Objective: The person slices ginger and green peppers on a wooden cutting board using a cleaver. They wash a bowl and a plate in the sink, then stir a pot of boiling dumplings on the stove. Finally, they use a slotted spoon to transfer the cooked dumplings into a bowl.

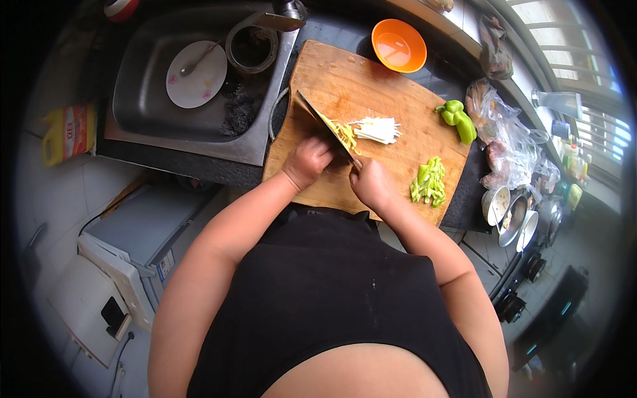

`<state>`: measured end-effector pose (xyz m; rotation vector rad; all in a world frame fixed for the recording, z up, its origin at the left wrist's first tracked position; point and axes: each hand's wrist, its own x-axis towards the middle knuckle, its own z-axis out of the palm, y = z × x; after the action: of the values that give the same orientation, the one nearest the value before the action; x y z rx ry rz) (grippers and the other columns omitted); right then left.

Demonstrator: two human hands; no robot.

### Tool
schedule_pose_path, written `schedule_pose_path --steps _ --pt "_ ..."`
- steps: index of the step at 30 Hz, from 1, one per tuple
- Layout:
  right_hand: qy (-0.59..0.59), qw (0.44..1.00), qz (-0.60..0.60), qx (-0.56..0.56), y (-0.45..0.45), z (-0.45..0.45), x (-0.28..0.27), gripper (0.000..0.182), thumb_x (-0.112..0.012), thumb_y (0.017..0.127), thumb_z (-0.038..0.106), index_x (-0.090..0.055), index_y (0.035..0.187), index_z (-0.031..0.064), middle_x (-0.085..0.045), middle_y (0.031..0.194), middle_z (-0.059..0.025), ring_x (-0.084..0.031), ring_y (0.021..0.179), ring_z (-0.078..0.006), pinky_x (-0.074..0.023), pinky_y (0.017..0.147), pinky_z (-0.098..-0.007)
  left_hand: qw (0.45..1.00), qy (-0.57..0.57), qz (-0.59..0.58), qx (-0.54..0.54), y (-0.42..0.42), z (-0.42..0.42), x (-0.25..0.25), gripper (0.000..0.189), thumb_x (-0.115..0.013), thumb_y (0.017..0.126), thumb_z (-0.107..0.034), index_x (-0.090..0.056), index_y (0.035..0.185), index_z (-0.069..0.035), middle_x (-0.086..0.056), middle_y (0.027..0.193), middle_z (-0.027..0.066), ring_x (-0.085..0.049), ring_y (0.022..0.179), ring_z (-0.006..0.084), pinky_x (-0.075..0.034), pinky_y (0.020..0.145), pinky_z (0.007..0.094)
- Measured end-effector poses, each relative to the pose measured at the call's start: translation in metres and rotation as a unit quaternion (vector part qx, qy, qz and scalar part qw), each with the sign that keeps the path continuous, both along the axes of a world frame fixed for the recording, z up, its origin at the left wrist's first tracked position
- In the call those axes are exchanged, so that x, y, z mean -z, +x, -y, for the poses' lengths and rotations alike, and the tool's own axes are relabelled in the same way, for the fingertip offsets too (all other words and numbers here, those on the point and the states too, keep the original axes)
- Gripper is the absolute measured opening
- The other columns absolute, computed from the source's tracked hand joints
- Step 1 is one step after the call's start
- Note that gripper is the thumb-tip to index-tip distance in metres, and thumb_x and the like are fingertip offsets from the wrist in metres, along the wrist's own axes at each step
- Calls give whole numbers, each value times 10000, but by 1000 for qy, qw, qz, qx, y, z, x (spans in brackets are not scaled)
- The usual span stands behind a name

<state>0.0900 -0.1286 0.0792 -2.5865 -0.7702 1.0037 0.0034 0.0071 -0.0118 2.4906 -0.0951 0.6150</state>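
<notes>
My right hand (374,184) grips the handle of a kitchen cleaver (323,121), whose blade stands edge-down on a wooden cutting board (318,64). My left hand (309,158) is curled close to the blade's left face, its fingertips mostly hidden. Whether anything lies beneath those fingers cannot be seen. Thin yellow shreds (346,135), perhaps ginger, lie against the blade's right side. Touching them is a bundle of white strips (376,130). Cut green pepper pieces (429,182) form a pile at the board's lower right. A whole green pepper (459,121) rests near its right edge.
An orange bowl (398,46) stands behind the board. To the left, a steel sink (144,94) contains a plate (196,74) with a spoon and a dark round container (252,48). Plastic bags (512,134) and stacked bowls (497,204) crowd the right side.
</notes>
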Motion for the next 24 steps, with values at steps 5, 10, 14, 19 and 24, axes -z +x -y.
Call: schedule_pose_path --steps 5,10,14,19,24 --pt "50 998 -44 13 14 6 8 165 -519 727 103 -611 845 33 -582 723 -243 -569 702 -396 -463 650 -447 999 -5 33 -15 3 0 -1 168 -551 660 -68 -610 813 -35 -583 859 101 -565 812 270 -483 690 341" --pt "-18 998 -54 -21 14 6 -20 148 -519 724 105 -600 818 24 -580 712 -243 -565 688 -403 -461 642 -453 999 -13 32 -15 4 0 -4 145 -545 680 -88 -606 805 -45 -572 898 92 -553 866 263 -479 711 331" --pt "6 1000 -12 4 4 -3 -1 158 -528 729 120 -603 823 17 -579 718 -248 -568 698 -403 -461 639 -457 1000 -6 8 -12 2 1 -5 155 -541 680 -78 -608 815 -42 -575 897 94 -555 879 261 -481 729 327" --pt "48 998 -49 5 14 1 5 150 -542 720 122 -593 781 -5 -568 706 -259 -563 688 -413 -462 631 -452 999 -12 21 -28 1 2 -2 175 -534 676 -70 -614 830 -45 -573 884 87 -553 867 256 -477 725 326" --pt "-9 999 -48 -20 14 5 -5 164 -546 714 137 -601 784 -2 -580 716 -251 -574 686 -400 -473 646 -450 1000 -8 22 -14 3 0 -4 179 -533 674 -73 -614 832 -45 -570 883 80 -549 854 254 -474 719 324"
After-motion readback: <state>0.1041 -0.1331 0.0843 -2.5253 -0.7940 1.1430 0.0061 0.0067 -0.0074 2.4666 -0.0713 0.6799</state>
